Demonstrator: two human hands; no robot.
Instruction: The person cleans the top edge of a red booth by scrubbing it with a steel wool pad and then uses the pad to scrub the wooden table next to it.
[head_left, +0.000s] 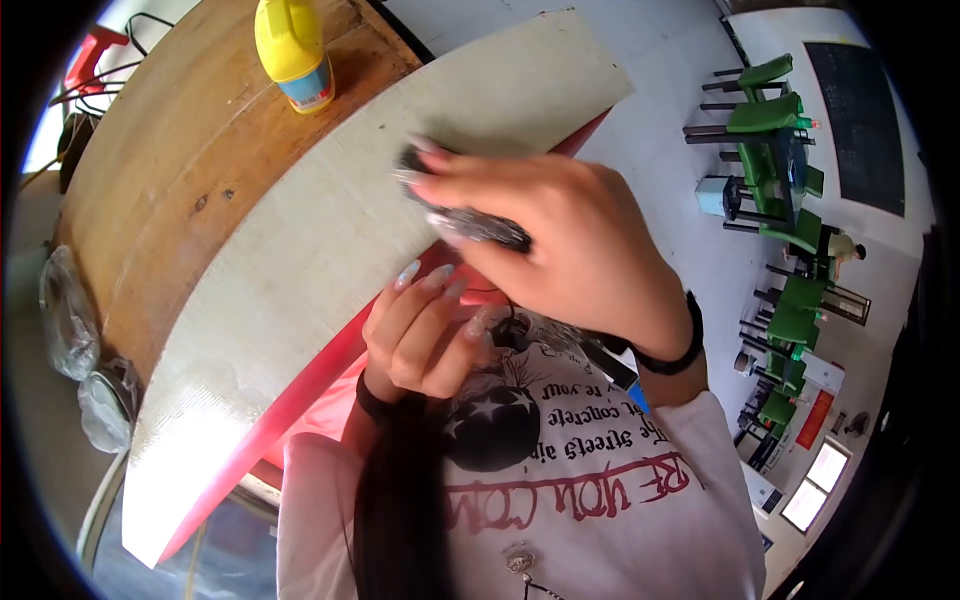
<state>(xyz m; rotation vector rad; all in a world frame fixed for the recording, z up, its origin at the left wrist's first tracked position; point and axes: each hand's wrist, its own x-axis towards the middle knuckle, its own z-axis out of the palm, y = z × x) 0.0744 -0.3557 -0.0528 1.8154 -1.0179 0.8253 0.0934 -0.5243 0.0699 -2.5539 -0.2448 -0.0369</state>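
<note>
My right hand (560, 220) is closed round a dark, plastic-wrapped piece (480, 228), held against or just above a pale board (300, 220). Motion smears the fingertips, and I cannot make out exactly what the dark piece is. The board is long, with one curved side and a red front edge (240, 455). My left hand (415, 335) is by that red edge, close to my chest. Its long-nailed fingers curl in loosely, and nothing shows between them.
Under the board is a round wooden table (190, 150). A yellow bottle (290, 50) with a blue label stands on it. Clear plastic bags (70, 315) hang at the left. Green chairs (765, 115) line the room at right, where another person (845, 250) is seen.
</note>
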